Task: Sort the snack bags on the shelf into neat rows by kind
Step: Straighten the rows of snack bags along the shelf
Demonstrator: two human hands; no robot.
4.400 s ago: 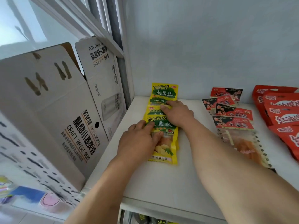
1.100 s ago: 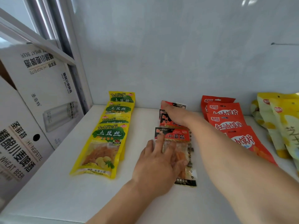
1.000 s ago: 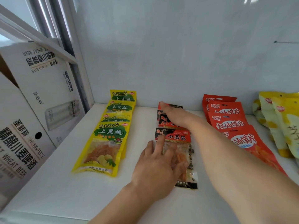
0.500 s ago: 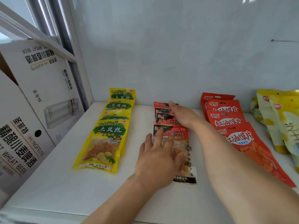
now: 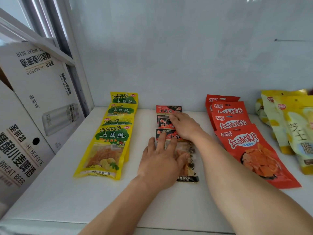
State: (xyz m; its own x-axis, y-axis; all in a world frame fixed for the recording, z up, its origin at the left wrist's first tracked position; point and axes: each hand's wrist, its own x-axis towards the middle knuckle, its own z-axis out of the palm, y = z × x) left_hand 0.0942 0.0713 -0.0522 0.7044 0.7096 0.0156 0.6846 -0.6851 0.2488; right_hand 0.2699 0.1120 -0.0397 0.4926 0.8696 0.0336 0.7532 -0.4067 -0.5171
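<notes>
my left hand (image 5: pixel 160 160) lies flat on the front gluten-strip bag (image 5: pixel 188 160); my right hand (image 5: pixel 184 126), flat too, has slid back, straightening the row.

Yellow snack bags (image 5: pixel 108 143) read "TuDouSi" above "土豆丝"; red-and-black packets (image 5: pixel 168 109) read "小面筋"; red bags (image 5: pixel 243 141) read "红油馍片"; the white cardboard box (image 5: pixel 22 150) at left carries "CRAFT WHEAT BEER", "HINGFEITE" and "精酿小麦啤酒".
</notes>
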